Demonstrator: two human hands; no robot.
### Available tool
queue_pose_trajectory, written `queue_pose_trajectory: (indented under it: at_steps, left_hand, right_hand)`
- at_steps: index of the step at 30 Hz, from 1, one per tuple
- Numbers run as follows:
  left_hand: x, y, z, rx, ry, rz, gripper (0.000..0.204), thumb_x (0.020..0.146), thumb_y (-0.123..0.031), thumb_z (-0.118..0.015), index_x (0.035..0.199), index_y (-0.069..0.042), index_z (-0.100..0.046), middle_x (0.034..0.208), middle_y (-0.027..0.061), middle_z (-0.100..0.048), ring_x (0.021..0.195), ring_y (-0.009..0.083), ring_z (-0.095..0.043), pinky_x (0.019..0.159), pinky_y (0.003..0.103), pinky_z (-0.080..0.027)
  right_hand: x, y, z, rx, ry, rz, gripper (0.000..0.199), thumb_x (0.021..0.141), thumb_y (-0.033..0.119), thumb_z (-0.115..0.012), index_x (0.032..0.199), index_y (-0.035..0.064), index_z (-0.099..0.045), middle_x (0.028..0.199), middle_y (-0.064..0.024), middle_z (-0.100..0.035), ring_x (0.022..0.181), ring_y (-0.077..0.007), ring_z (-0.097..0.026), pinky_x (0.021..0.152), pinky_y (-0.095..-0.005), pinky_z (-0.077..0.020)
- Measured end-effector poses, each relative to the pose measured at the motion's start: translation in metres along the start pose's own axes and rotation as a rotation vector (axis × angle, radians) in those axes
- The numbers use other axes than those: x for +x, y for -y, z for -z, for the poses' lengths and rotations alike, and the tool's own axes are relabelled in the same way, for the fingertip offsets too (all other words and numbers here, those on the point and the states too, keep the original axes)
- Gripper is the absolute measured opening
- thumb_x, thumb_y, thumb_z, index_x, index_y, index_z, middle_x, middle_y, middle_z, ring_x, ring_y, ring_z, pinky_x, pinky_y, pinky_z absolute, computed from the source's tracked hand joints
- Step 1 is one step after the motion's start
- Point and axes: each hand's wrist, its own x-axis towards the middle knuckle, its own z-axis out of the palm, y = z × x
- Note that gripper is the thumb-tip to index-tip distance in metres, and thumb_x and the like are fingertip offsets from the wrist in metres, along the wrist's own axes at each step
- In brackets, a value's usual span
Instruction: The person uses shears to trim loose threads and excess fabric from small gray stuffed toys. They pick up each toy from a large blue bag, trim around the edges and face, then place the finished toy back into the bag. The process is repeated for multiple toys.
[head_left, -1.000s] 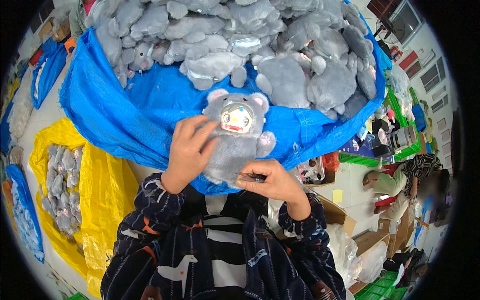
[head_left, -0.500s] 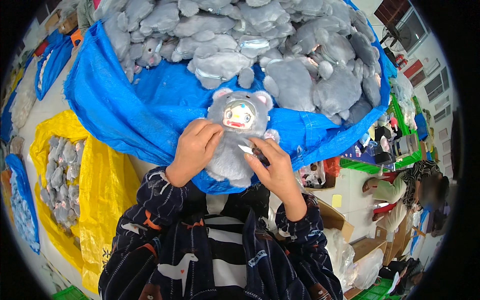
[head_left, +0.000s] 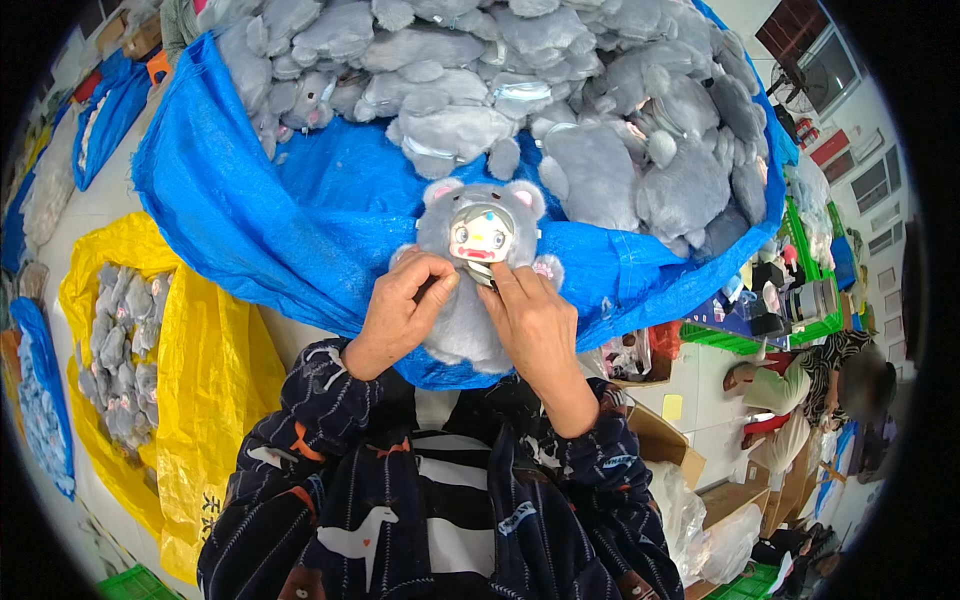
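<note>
A grey plush bear (head_left: 466, 338) with pink-lined ears and a doll-like face lies face up on the near edge of a blue woven sack (head_left: 330, 240). My left hand (head_left: 398, 312) is closed in a pinch at the bear's chest, just below and left of the face; whatever its fingertips grip is too small to make out. My right hand (head_left: 541, 328) is closed around small scissors (head_left: 482, 272), their pale blade at the chin and their handle mostly hidden by the fingers.
Many more grey plush toys (head_left: 450, 135) are heaped in the blue sack beyond my hands. At left stands a yellow sack (head_left: 215, 400) with smaller grey plush pieces. Cardboard boxes (head_left: 665, 440), green crates and a person (head_left: 790, 390) are at right.
My right hand has moved up and slightly left, bringing the scissors from the bear's belly to its chin. My left hand has shifted slightly right and down, still pinching.
</note>
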Motion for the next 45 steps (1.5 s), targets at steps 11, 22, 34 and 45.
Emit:
queue_pose_trajectory:
  at_steps: [11,22,34,45]
  left_hand:
    - [0.005,0.008,0.025,0.096,0.108,-0.120,0.010,0.076,-0.004,-0.065,0.083,0.000,-0.058,0.078,0.0075,-0.059,0.070,0.0180,-0.056,0.062,0.028,-0.044]
    - [0.021,0.004,-0.013,0.515,-0.120,-0.241,0.012,0.072,-0.005,-0.066,0.083,-0.002,-0.062,0.080,0.0093,-0.059,0.071,0.0269,-0.057,0.062,0.035,-0.047]
    - [0.006,0.017,0.000,0.163,-0.082,-0.081,0.009,0.070,-0.002,-0.064,0.079,0.001,-0.063,0.078,0.0097,-0.061,0.071,0.0239,-0.058,0.063,0.031,-0.047]
    - [0.002,0.017,0.003,-0.139,-0.102,0.157,0.006,0.077,-0.001,-0.063,0.082,0.003,-0.062,0.080,0.0059,-0.060,0.067,0.0087,-0.055,0.057,0.021,-0.044]
  right_hand:
    - [-0.002,-0.014,-0.002,0.404,0.082,-0.142,0.025,0.078,0.019,-0.067,0.097,0.0029,-0.062,0.079,-0.0108,-0.060,0.067,-0.0277,-0.060,0.054,-0.0353,-0.0472]
    - [-0.008,-0.008,-0.006,0.296,0.049,-0.183,0.027,0.079,0.019,-0.065,0.099,0.0016,-0.061,0.082,-0.0113,-0.060,0.068,-0.0294,-0.060,0.055,-0.0361,-0.0477]
    - [-0.007,-0.007,-0.008,0.265,0.058,-0.126,0.027,0.078,0.019,-0.066,0.099,0.0028,-0.061,0.081,-0.0103,-0.059,0.069,-0.0287,-0.060,0.055,-0.0370,-0.0474]
    - [0.000,0.005,-0.019,-0.041,-0.072,0.039,0.027,0.070,0.018,-0.071,0.093,0.0066,-0.063,0.073,-0.0050,-0.056,0.063,-0.0210,-0.058,0.051,-0.0316,-0.0470]
